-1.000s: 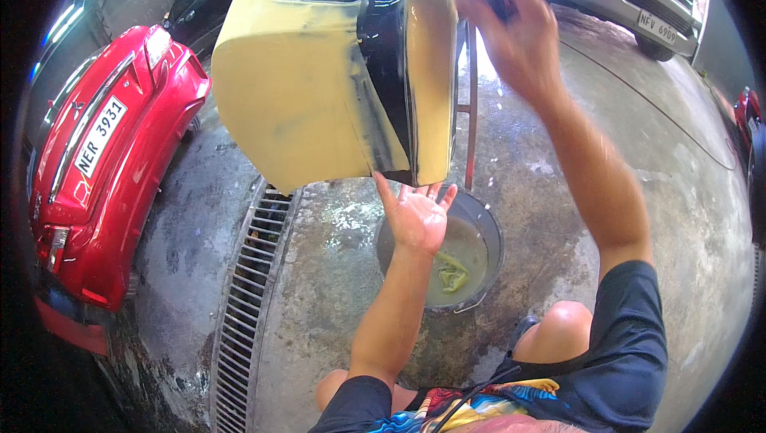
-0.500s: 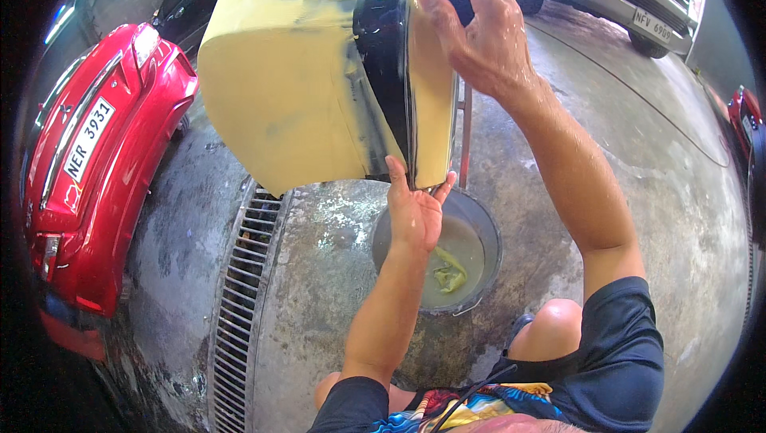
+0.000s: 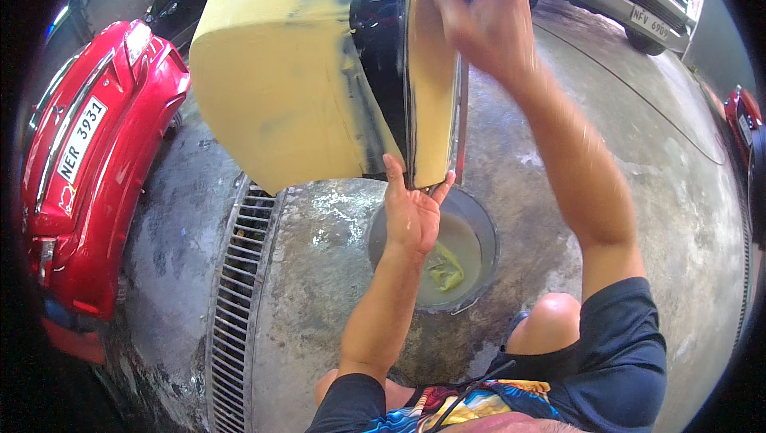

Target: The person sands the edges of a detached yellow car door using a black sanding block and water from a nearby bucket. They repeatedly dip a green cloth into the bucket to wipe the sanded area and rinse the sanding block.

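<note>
A car door, mostly dull yellow with dark smudges and a black edge strip, stands upright in front of me. My left hand cups the lower corner of the door from beneath, thumb on one side and fingers on the other. At the upper part of the door's narrow yellow edge is my right hand, blurred by motion. Its fingertips reach the top of the picture, and whether anything lies under the palm is hidden. Below the door sits a dark bucket of murky water with a yellow-green cloth-like piece in it.
A red car bumper stands at the left, beside a metal floor grate. A silver vehicle is parked at the far right. A thin hose or cable crosses the wet concrete floor. My bent knee is near the bucket.
My right hand has shifted slightly at the door's upper edge and is now blurred. The left hand keeps its hold on the lower corner. The whole view has shifted slightly.
</note>
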### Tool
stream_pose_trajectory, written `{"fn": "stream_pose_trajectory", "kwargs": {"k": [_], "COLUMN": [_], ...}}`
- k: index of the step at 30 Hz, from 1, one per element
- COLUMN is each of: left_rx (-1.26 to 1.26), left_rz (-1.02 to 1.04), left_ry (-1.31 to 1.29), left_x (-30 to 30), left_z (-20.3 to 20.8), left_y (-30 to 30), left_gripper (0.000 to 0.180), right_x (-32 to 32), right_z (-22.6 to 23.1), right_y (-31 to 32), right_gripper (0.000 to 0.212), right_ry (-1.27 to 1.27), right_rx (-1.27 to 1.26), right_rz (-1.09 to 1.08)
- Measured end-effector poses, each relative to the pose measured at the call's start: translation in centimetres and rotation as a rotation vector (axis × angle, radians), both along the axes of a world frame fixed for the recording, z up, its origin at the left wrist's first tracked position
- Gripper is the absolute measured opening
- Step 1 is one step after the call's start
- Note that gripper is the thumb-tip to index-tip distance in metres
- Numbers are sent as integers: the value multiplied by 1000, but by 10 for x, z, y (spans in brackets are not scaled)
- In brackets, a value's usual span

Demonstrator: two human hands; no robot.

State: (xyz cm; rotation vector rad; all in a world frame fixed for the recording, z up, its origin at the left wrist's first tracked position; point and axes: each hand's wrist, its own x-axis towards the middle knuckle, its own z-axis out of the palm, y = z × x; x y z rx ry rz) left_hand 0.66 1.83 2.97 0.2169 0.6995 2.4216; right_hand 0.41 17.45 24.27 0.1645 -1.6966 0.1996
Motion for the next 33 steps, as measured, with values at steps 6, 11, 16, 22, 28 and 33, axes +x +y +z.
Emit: {"fn": "stream_pose_trajectory", "kwargs": {"k": [6, 11, 16, 22, 28, 33], "left_rx": [-11, -13, -2, 32, -5, -78], "left_rz": [2, -5, -28, -18, 1, 2], "left_ry": [28, 46, 68, 54, 40, 143], "left_x": [1, 2, -1, 5, 11, 10], "left_z": [1, 2, 1, 2, 5, 4], "left_y": [0, -2, -2, -3, -6, -5], "left_gripper": [70, 67, 68, 63, 63, 68], "right_x": [-8, -51, -2, -30, -37, 10], "right_z": [-2, 65, -28, 19, 39, -38], "right_y": [16, 38, 5, 19, 19, -17], "right_gripper": [36, 41, 40, 26, 37, 39], "right_ry": [-63, -166, 54, -35, -174, 63], "right_rx": [-6, -97, 42, -60, -240, 51], "right_rz": [82, 181, 77, 50, 151, 19]}}
